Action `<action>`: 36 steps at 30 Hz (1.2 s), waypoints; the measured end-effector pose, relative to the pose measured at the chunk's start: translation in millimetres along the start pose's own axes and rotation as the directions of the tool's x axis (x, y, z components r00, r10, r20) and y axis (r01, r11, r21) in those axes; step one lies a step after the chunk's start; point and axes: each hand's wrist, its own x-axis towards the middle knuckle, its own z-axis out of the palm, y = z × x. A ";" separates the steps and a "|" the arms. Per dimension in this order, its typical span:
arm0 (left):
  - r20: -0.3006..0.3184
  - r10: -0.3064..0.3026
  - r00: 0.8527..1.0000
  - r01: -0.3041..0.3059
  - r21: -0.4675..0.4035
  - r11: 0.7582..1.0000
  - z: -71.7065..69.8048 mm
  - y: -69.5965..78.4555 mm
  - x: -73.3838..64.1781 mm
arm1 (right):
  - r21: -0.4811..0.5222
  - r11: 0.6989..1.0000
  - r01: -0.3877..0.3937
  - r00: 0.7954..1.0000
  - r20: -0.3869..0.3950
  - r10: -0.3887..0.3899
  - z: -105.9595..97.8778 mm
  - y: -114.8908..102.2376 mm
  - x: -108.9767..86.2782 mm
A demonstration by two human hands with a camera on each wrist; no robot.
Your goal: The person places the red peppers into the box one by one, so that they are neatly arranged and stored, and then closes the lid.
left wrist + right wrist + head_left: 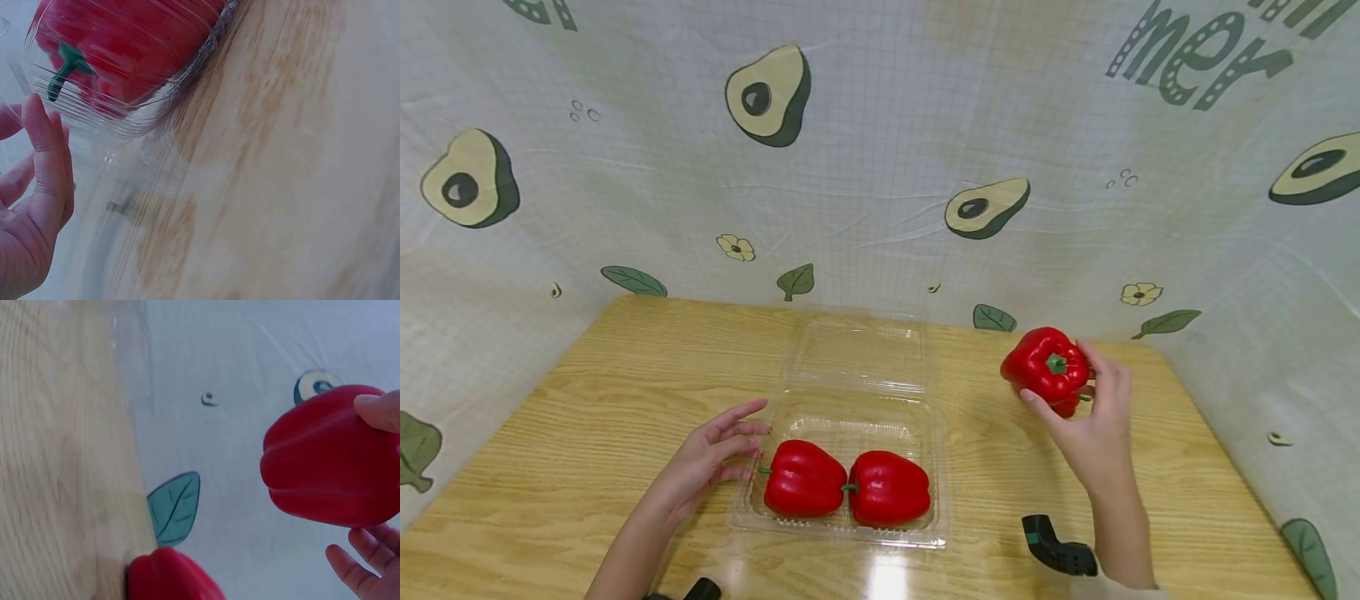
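My right hand (1101, 433) grips a red bell pepper (1030, 371) by thumb and fingers, its green stem turned toward me. In the right wrist view this pepper (331, 462) is raised off the table, with another red pepper (169, 578) lower down on the wood. A clear plastic clamshell box (942, 471) lies with its lid (859, 350) folded back. Two red peppers, a left one (805, 479) and a right one (889, 490), lie on their sides along its near edge. My left hand (700, 467) has relaxed fingers at the box's left wall.
A wooden table (625, 383) carries everything. Behind and beside it hangs a pale cloth (880, 125) printed with avocados and leaves. Black curved pieces sit at both wrists, the right one (1060, 552) showing fully.
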 end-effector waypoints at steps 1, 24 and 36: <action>0.000 0.000 1.000 0.000 0.000 1.000 0.0 0.1 -0.1 | 0.002 1.000 0.012 1.000 0.026 -0.012 0.5 -2.7 -0.5; -0.007 -0.004 1.000 0.004 -0.003 1.000 -0.8 1.3 -1.4 | 0.010 0.993 0.119 0.918 0.380 -0.113 29.9 -28.3 -11.4; 0.004 -0.001 1.000 0.001 -0.010 1.000 -1.0 0.1 0.2 | -0.017 0.992 0.129 0.889 0.444 -0.108 42.4 -32.7 -17.5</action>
